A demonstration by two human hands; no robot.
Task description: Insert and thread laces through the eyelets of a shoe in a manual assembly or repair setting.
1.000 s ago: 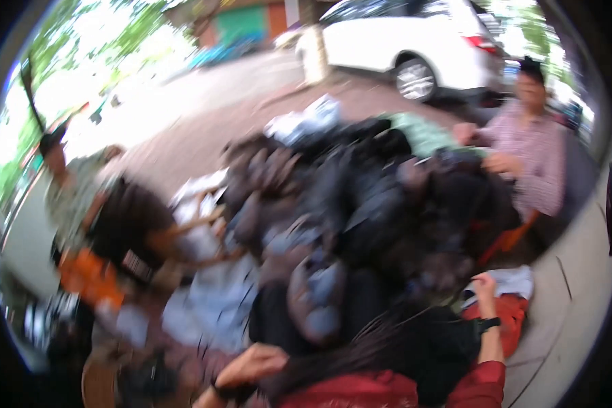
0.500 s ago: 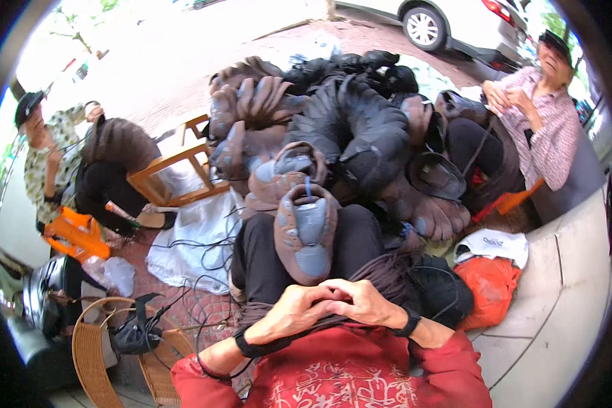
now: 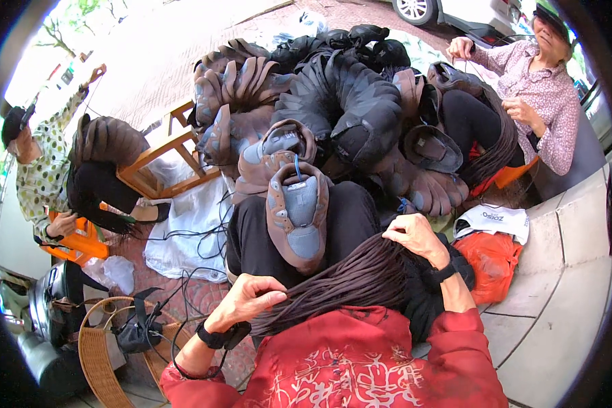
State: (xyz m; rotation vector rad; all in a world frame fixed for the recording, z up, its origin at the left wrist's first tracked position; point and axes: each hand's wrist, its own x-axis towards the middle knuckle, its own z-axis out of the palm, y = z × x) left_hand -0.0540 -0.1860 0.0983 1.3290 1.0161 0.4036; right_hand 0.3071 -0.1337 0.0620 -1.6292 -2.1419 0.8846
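Dark brown cords (image 3: 360,282) drape low in the frame's centre, over the red-clad lap; left hand (image 3: 248,302) and right hand (image 3: 415,234) both clamp on them, below a brown shoe (image 3: 298,214).

The bundle of laces (image 3: 360,279) is dark brown; the shoe (image 3: 298,216) above it is brown with a grey insole; the sleeves (image 3: 387,360) are red with a pale pattern.
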